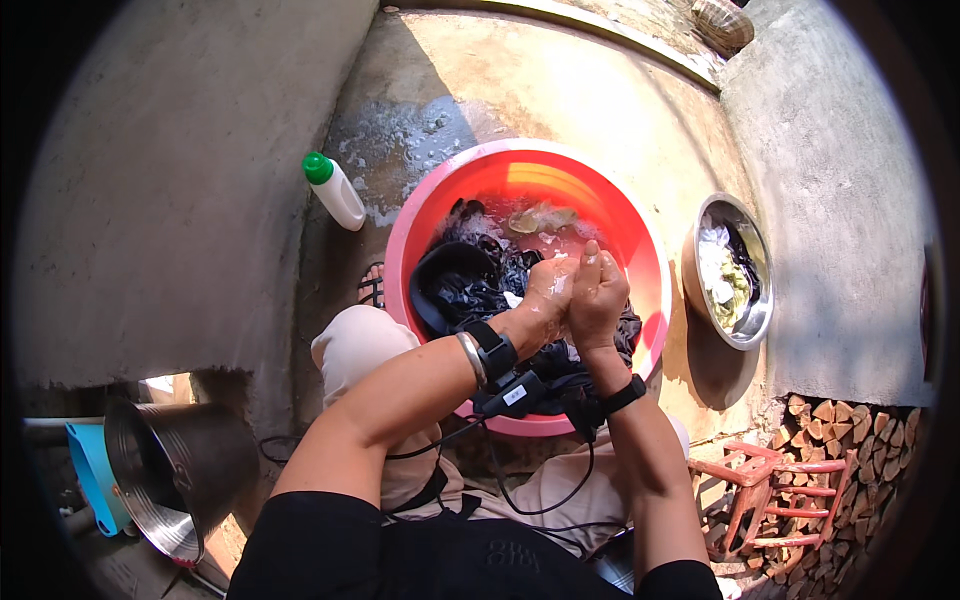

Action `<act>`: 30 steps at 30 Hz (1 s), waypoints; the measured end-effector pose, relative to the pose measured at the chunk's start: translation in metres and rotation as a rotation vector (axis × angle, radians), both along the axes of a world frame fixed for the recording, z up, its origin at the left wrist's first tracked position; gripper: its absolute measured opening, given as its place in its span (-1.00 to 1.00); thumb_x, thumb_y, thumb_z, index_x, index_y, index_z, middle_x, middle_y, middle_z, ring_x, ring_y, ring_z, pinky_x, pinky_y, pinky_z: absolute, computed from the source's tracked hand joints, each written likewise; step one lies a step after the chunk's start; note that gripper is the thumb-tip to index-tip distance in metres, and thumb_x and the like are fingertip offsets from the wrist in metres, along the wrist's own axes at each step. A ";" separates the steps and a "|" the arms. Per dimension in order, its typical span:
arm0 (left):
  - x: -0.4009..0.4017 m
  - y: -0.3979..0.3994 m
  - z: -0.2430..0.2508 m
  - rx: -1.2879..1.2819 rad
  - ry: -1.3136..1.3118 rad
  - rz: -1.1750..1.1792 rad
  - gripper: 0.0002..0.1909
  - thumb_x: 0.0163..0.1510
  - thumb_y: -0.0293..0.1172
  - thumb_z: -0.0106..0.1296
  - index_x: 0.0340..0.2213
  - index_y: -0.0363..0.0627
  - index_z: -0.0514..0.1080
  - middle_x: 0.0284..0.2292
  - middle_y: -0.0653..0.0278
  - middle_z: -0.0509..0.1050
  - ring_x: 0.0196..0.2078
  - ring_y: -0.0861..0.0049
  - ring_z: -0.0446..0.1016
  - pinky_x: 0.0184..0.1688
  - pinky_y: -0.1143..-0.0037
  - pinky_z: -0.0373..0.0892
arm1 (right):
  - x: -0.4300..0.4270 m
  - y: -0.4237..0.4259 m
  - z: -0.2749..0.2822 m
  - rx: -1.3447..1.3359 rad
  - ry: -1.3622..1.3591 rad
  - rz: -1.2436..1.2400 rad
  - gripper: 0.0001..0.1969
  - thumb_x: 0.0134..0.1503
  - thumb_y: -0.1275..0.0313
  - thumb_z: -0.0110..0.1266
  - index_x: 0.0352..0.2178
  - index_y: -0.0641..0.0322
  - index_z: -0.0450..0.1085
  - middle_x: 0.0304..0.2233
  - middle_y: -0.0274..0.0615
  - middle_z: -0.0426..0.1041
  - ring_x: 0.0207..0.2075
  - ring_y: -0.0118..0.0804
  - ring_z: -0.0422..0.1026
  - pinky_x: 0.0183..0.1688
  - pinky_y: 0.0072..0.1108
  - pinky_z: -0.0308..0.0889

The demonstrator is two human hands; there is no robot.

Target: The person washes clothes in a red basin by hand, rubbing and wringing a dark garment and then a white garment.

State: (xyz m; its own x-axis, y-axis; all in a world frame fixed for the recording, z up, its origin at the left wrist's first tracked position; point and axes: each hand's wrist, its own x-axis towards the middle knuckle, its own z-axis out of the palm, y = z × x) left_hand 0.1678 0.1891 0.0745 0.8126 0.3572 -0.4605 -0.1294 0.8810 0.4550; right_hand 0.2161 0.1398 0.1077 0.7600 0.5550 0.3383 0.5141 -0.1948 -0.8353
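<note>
My left hand (549,294) and my right hand (598,292) are pressed together above a large red plastic tub (651,247). Both are wet, with bits of suds on the skin. Their fingers are curled in, and anything inside them is hidden from view. Beneath them, dark wet clothes (469,292) fill the near and left parts of the tub. A dark, rounded, cap-like item (435,281) lies among these on the left. Towards the far side, a pale greenish cloth (544,217) sits in sudsy water.
A white bottle with a green cap (339,196) stands left of the tub. To the right, a metal basin (763,300) holds white, yellowish and dark cloths. Black cables (544,511) hang from my wrists. A reddish wooden chair (757,480) is beside stacked firewood (862,465). Walls flank both sides.
</note>
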 end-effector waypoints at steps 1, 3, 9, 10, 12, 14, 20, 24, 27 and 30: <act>-0.010 0.020 -0.033 0.029 -0.362 -0.016 -0.81 0.12 -0.30 -0.11 -0.53 -0.02 0.38 -0.58 0.43 0.37 -0.55 0.67 0.33 -0.54 0.57 0.27 | -0.025 0.002 0.001 0.008 -0.088 0.133 -0.67 0.20 0.34 -0.12 -0.56 0.39 0.36 -0.64 0.07 0.39 -0.60 -0.10 0.42 -0.49 -0.47 0.30; -0.012 0.022 -0.052 0.051 -0.424 -0.027 -0.81 0.14 -0.31 -0.11 -0.50 -0.07 0.38 -0.57 0.43 0.37 -0.55 0.67 0.33 -0.50 0.58 0.30 | -0.036 0.004 0.003 0.106 -0.130 0.142 -0.62 0.22 0.32 -0.12 -0.61 0.39 0.32 -0.72 -0.09 0.34 -0.65 -0.29 0.33 -0.54 -0.52 0.23; -0.002 0.030 0.031 0.322 0.068 0.025 -0.76 0.19 -0.27 -0.10 -0.43 -0.20 0.37 -0.55 0.38 0.38 -0.53 0.67 0.33 -0.42 0.59 0.34 | 0.091 -0.028 -0.004 0.307 0.684 -0.065 -0.52 0.23 0.09 -0.15 -0.39 0.41 0.39 -0.45 -0.18 0.48 -0.49 -0.42 0.46 -0.41 -0.60 0.41; -0.007 0.045 0.025 0.389 0.112 0.045 -0.73 0.17 -0.22 -0.04 -0.43 -0.22 0.39 -0.54 0.35 0.40 -0.53 0.70 0.32 -0.44 0.62 0.31 | 0.080 -0.030 0.018 0.289 0.781 -0.002 -0.52 0.22 0.08 -0.15 -0.38 0.40 0.38 -0.44 -0.16 0.48 -0.48 -0.42 0.47 -0.40 -0.60 0.42; -0.011 0.056 0.011 0.581 0.316 0.021 -0.71 0.11 -0.20 0.05 -0.45 -0.22 0.39 -0.55 0.34 0.40 -0.53 0.69 0.31 -0.48 0.63 0.26 | 0.077 -0.035 0.036 0.267 0.851 0.086 -0.52 0.20 0.06 -0.14 -0.35 0.38 0.37 -0.44 -0.17 0.49 -0.47 -0.41 0.48 -0.40 -0.61 0.42; -0.008 0.054 0.006 0.597 0.320 0.033 -0.71 0.08 -0.20 0.08 -0.47 -0.22 0.39 -0.55 0.35 0.40 -0.52 0.69 0.31 -0.49 0.63 0.24 | 0.066 -0.030 0.043 0.303 0.877 0.074 -0.58 0.18 0.06 -0.10 -0.47 0.25 0.31 -0.56 -0.31 0.34 -0.56 -0.48 0.34 -0.46 -0.64 0.33; 0.002 0.033 -0.013 0.909 0.419 0.217 -0.82 0.01 -0.52 0.00 -0.30 -0.32 0.34 -0.42 0.20 0.44 -0.39 0.58 0.41 -0.35 0.58 0.36 | 0.076 -0.035 0.036 0.435 0.945 0.171 -0.60 0.15 0.04 -0.05 -0.55 0.15 0.29 -0.61 -0.38 0.34 -0.57 -0.50 0.35 -0.47 -0.64 0.33; -0.004 0.009 -0.019 1.076 0.280 -0.130 -0.62 -0.12 -0.48 0.05 -0.19 -0.27 0.37 -0.35 0.16 0.44 -0.29 0.49 0.42 -0.19 0.53 0.35 | 0.076 -0.036 0.045 0.480 1.056 0.216 -0.59 0.11 0.01 -0.04 -0.55 0.14 0.28 -0.56 -0.35 0.32 -0.51 -0.47 0.35 -0.39 -0.60 0.34; -0.005 0.008 -0.001 1.253 0.193 -0.204 -0.58 -0.10 -0.45 0.08 -0.13 -0.21 0.35 -0.30 0.10 0.44 -0.23 0.39 0.43 -0.12 0.46 0.34 | 0.078 -0.040 0.050 0.487 1.059 0.337 -0.59 0.10 -0.02 -0.04 -0.53 0.10 0.30 -0.54 -0.36 0.36 -0.48 -0.44 0.40 -0.37 -0.58 0.37; 0.001 0.010 -0.003 1.217 0.083 -0.257 -0.63 -0.06 -0.43 0.09 -0.15 -0.17 0.38 -0.30 0.11 0.43 -0.23 0.39 0.43 -0.12 0.45 0.33 | 0.082 -0.045 0.055 0.481 1.059 0.342 -0.56 0.11 -0.04 -0.08 -0.49 0.14 0.33 -0.52 -0.33 0.36 -0.47 -0.42 0.40 -0.35 -0.57 0.37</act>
State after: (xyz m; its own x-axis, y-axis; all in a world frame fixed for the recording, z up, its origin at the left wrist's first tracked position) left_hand 0.1691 0.1986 0.0713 0.9064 0.4224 0.0041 0.0527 -0.1226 0.9911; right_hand 0.2981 0.0943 0.1631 0.6233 0.7701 -0.1356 -0.5038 0.2629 -0.8228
